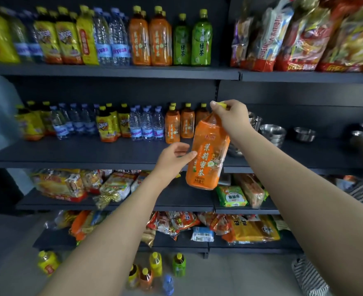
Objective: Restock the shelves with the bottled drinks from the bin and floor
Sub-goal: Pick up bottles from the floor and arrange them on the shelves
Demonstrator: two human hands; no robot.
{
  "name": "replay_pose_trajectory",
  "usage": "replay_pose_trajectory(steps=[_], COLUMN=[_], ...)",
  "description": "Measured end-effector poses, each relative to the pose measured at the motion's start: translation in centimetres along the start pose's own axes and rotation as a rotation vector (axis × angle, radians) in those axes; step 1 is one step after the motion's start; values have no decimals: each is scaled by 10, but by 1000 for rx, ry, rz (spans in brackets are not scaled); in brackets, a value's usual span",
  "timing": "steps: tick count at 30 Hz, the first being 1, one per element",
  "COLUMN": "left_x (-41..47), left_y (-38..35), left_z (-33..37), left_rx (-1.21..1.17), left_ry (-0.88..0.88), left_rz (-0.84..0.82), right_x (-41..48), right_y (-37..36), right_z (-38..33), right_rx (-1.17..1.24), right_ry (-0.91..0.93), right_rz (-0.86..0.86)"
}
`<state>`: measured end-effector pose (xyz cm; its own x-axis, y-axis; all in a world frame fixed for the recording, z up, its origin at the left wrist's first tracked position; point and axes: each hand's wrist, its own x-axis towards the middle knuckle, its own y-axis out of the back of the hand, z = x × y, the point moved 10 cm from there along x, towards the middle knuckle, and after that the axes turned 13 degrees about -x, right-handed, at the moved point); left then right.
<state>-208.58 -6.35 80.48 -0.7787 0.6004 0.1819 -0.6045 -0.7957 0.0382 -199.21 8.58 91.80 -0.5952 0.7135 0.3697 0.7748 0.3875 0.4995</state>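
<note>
one orange tea bottle [208, 154] hangs before the middle shelf [90, 152]; right grip [229, 116] pinches its yellow cap [222, 105], left grip [173, 157], released, touches its side.

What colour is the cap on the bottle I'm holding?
Yellow; the head view shows the cap pinched by the right hand atop the orange bottle.

Glossy plastic bottle [207, 154]; shiny metal bowls [272, 131]; matt shelf [90, 152].
</note>
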Motion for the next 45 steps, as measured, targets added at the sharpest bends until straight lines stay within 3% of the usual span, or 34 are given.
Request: replay_pose_trajectory(steps=[21, 31, 41, 45], left_x=[208, 298, 380, 398], left_y=[43, 21, 12, 10], left_z=[-117, -205, -251, -267], left_rx=[-39, -16, -65, -85], left_ry=[70, 158, 81, 59], left_rz=[-199, -119, 62, 59], right_x=[162, 233, 310, 325], right_y=[-170, -240, -276, -284], right_z=[72, 141, 183, 198], right_rx=[-37, -11, -55, -54], right_ry=[-107, -46, 44, 61], right_rz=[22, -110, -34, 5])
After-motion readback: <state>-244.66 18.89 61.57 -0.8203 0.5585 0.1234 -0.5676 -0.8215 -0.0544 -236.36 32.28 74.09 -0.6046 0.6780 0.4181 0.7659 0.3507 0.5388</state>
